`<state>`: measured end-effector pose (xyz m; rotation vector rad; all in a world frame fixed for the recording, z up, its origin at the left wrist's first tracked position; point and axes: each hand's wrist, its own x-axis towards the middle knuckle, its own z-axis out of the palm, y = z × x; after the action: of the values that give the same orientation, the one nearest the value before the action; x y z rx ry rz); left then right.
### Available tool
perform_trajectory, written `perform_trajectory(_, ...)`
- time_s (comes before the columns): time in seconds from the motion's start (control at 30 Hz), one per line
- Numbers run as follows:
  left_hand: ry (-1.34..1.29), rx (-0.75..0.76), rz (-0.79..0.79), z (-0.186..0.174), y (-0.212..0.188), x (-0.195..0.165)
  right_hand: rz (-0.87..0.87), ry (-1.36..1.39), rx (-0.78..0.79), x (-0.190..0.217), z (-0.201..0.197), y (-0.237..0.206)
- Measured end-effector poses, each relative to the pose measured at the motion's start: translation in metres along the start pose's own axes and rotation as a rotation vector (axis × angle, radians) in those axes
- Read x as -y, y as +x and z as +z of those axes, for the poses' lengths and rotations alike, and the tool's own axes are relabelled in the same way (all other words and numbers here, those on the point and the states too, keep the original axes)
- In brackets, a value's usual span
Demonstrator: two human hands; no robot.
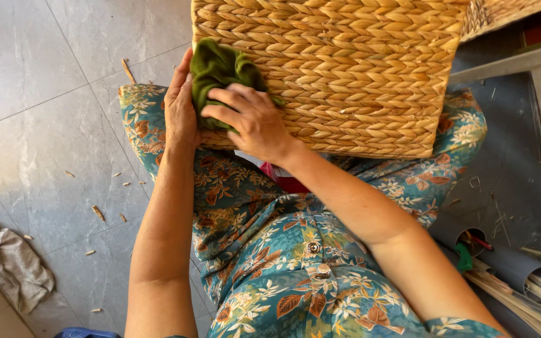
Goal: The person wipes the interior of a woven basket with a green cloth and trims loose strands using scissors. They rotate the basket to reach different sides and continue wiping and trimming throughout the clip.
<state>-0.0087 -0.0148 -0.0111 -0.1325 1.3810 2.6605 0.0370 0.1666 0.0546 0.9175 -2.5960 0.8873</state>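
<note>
Your right hand (248, 119) presses a green cloth (220, 69) against the woven basket (358, 69) on your lap, fingers grasping it. Your left hand (180, 109) lies flat, bracing the basket's side. Risk: the basket may slide off your knees if the bracing loosens.

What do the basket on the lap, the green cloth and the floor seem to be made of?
Woven basket: thick braided plant fibre, perhaps water hyacinth or seagrass; matte golden plaits, apparently unvarnished.
Green cloth: soft, crumpled fabric, dull olive, bunched under the right hand.
Floor: large grey tiles with faint sheen and thin joint lines, likely ceramic or stone.
</note>
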Motion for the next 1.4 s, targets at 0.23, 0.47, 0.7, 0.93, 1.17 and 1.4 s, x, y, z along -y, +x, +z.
perform_trajectory(0.23, 0.188, 0.049, 0.058, 0.006, -0.004, -0.001, 0.083, -0.336, 0.141, -0.052, -0.12, -0.127)
perform_trajectory(0.47, 0.216, 0.032, 0.065, 0.008, -0.004, -0.002, 0.417, -0.361, 0.154, -0.063, -0.192, -0.209)
perform_trajectory(0.7, 0.145, 0.062, 0.06, 0.004, -0.003, 0.0, 0.047, -0.096, 0.025, -0.021, -0.086, -0.137)
perform_trajectory(0.93, 0.116, 0.128, 0.082, -0.006, 0.004, 0.001, -0.157, 0.078, 0.099, 0.029, 0.003, -0.039)
perform_trajectory(1.17, 0.189, 0.082, 0.077, -0.003, 0.0, 0.003, -0.124, -0.215, 0.078, -0.012, -0.054, -0.103)
perform_trajectory(1.4, 0.193, 0.071, 0.076, -0.003, -0.002, 0.005, 0.284, -0.417, 0.205, -0.065, -0.177, -0.218)
